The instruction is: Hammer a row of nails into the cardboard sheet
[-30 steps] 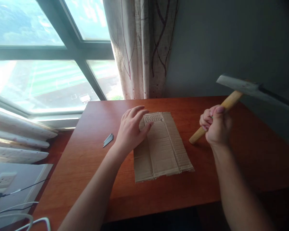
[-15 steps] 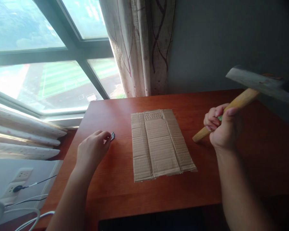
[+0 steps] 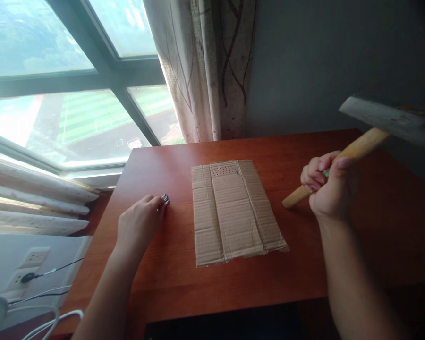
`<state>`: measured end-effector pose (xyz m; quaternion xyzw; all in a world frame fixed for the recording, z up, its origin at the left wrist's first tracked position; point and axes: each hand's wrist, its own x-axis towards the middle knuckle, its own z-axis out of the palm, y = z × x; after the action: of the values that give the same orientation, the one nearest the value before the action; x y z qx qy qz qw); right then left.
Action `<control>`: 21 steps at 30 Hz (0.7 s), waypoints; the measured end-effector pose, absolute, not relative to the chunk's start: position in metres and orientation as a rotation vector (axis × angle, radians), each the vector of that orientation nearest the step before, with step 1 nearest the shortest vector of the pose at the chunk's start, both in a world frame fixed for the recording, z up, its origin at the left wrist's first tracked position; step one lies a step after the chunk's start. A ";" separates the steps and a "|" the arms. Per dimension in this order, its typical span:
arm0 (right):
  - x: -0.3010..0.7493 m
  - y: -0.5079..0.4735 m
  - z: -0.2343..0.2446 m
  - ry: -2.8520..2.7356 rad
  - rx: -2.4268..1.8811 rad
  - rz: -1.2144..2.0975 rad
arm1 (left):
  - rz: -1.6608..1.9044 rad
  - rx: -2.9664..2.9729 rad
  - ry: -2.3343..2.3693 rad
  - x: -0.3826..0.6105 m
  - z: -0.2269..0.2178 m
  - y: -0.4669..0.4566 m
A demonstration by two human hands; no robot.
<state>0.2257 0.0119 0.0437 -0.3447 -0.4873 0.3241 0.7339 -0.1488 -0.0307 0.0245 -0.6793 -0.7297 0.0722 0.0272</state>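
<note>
My right hand (image 3: 327, 189) is closed round the wooden handle of a hammer (image 3: 354, 151), whose grey metal head is raised at the right edge of the picture. My left hand (image 3: 139, 224) rests on the reddish wooden table (image 3: 170, 278), its fingers curled over a small bundle of dark nails (image 3: 165, 199); only the nails' ends show past the fingertips. Between the two hands lies a flat sheet of brown cardboard (image 3: 233, 212), with a patch of small dots near its far edge.
A window and a patterned curtain (image 3: 212, 71) stand behind the table, beside a grey wall. Down at the left are a wall socket (image 3: 30, 259) with a plug and white cables (image 3: 31, 321). The table's near edge runs along the bottom.
My left hand has left the far end of the cardboard and moved left onto the nails, closing over them. The hammer in my right hand has stayed raised, shifting slightly right.
</note>
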 end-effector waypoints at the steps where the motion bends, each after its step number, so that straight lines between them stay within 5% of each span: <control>1: 0.225 0.012 0.043 -1.074 -0.752 0.717 | 0.228 -2.097 -2.247 -0.148 0.024 -0.031; 15: 0.226 0.010 0.043 -1.078 -0.728 0.735 | 0.173 -2.033 -2.152 -0.147 0.022 -0.034; 21: 0.227 0.012 0.042 -1.085 -0.728 0.723 | -0.312 -2.025 -2.163 -0.145 0.034 -0.034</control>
<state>0.2270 0.0116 0.0417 -0.3309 -0.4936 0.3286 0.7340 -0.1453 -0.0343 0.0341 -0.6775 -0.7236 -0.1043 0.0810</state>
